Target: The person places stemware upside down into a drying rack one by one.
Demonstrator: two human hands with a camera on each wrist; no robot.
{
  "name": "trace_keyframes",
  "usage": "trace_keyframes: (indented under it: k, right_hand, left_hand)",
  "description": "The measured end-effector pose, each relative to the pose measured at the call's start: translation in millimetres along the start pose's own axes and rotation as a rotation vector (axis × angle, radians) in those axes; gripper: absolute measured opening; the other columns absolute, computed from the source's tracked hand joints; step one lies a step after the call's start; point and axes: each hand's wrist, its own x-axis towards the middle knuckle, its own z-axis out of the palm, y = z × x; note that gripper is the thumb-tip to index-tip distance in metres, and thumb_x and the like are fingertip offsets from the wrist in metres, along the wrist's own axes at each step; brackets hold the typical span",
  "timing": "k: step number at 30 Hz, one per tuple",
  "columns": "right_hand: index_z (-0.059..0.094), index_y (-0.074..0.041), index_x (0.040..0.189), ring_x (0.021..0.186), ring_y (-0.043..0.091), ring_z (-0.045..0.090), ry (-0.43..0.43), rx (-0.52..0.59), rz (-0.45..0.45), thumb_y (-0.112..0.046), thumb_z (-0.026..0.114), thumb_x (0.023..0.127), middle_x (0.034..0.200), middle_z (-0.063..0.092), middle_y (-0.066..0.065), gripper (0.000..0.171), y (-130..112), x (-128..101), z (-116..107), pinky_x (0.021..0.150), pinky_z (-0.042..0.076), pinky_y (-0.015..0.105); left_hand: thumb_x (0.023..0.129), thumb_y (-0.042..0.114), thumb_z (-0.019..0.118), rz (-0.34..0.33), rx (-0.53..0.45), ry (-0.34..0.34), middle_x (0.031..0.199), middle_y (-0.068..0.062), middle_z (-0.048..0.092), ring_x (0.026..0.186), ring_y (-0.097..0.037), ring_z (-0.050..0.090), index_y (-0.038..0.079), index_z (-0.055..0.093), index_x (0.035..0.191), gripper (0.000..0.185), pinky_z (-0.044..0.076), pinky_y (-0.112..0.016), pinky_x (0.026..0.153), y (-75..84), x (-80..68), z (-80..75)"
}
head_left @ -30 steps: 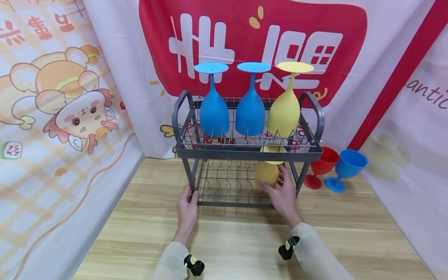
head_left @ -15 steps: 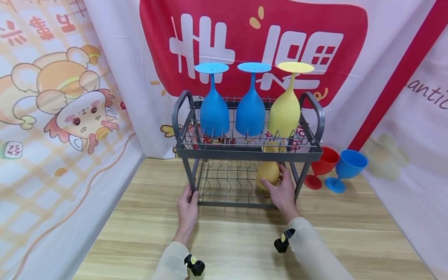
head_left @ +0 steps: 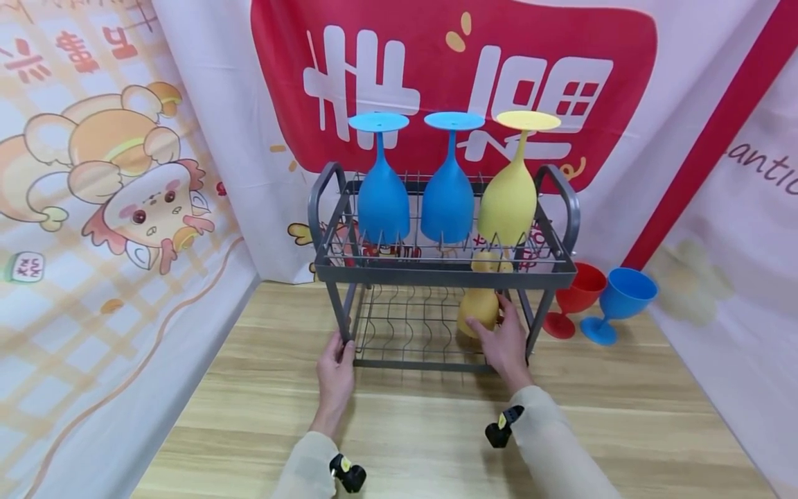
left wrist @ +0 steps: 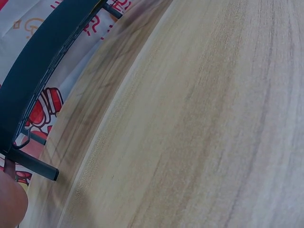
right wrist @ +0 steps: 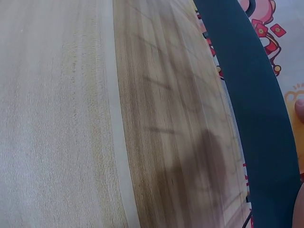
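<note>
Gripping a matte yellow goblet [head_left: 479, 310], right hand [head_left: 506, 342], left hand [head_left: 335, 364] holding grey rack [head_left: 436, 270]

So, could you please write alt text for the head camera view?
A person's right hand holds an upturned yellow goblet on the lower shelf of a grey dish rack, while the left hand grips its front left leg. Three goblets stand upturned on top.

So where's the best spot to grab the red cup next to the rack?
Probably the red cup is best held round its bowl, coming from the front. It stands upright on the table with the blue cup close on its right and the rack leg on its left, so the sides are crowded. The bowl is wide; the stem below looks thin and partly hidden.
</note>
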Motion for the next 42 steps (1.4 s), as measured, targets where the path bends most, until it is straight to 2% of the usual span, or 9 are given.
trace_keyframes:
  k: [10,17,24,27,33,38,42]
  right_hand:
    - [0.034,-0.012,0.165,0.142,0.039,0.055,0.057,-0.060,-0.001,-0.033,0.076,0.099,0.165,0.047,0.018,0.081,1.3,-0.2,1.1,0.118,0.048,0.056]
    - [0.037,-0.006,0.163,0.139,0.039,0.058,0.065,-0.088,-0.012,-0.030,0.073,0.101,0.158,0.053,0.022,0.076,2.0,-0.8,0.7,0.119,0.045,0.056]
    - [0.042,-0.005,0.160,0.142,0.040,0.056,0.052,-0.109,0.019,-0.035,0.068,0.104,0.156,0.055,0.022,0.069,2.1,-1.4,-1.7,0.119,0.047,0.057]
    - [0.044,-0.004,0.158,0.141,0.041,0.057,0.059,-0.109,0.016,-0.036,0.068,0.104,0.155,0.057,0.023,0.068,1.4,-4.3,-2.0,0.117,0.049,0.056]
    - [0.052,-0.005,0.152,0.138,0.042,0.060,0.084,-0.092,-0.051,-0.034,0.071,0.101,0.150,0.061,0.023,0.062,2.2,-14.8,-5.9,0.112,0.053,0.056]
    - [0.051,-0.006,0.153,0.140,0.040,0.058,0.039,-0.062,-0.122,-0.032,0.074,0.100,0.154,0.058,0.021,0.064,4.0,-30.0,-17.9,0.110,0.055,0.056]
    - [0.048,-0.007,0.156,0.141,0.038,0.056,-0.005,-0.026,-0.119,-0.034,0.076,0.099,0.156,0.056,0.018,0.069,9.8,-50.1,-30.3,0.111,0.054,0.055]
  left_hand:
    - [0.107,0.009,0.058,-0.018,-0.007,-0.008,0.152,-0.019,0.061,0.138,-0.037,0.062,0.025,0.058,0.152,0.048,0.048,-0.053,0.119,2.6,-3.2,-1.0]
    - [0.107,0.008,0.058,-0.004,0.018,0.010,0.150,-0.017,0.063,0.134,-0.035,0.065,0.025,0.059,0.151,0.048,0.053,-0.043,0.112,1.8,-1.0,0.0]
    - [0.106,0.006,0.058,0.004,0.004,0.012,0.150,-0.019,0.063,0.137,-0.037,0.063,0.022,0.060,0.151,0.047,0.049,-0.053,0.117,1.5,-2.0,1.4]
    - [0.107,0.007,0.057,-0.004,0.002,0.010,0.152,-0.019,0.062,0.138,-0.035,0.062,0.023,0.060,0.151,0.047,0.048,-0.052,0.118,1.8,-2.2,1.5]
    - [0.107,0.007,0.056,-0.016,0.002,-0.001,0.154,-0.018,0.059,0.137,-0.036,0.062,0.025,0.058,0.152,0.049,0.049,-0.052,0.117,1.4,-2.6,1.6]
    - [0.108,0.007,0.055,-0.005,0.012,-0.001,0.156,-0.016,0.058,0.139,-0.035,0.061,0.022,0.057,0.153,0.048,0.049,-0.050,0.117,0.6,-1.5,2.4]
    - [0.107,0.007,0.056,-0.001,0.010,-0.001,0.157,-0.014,0.057,0.141,-0.035,0.060,0.022,0.057,0.153,0.048,0.049,-0.047,0.118,-0.7,-0.4,3.4]
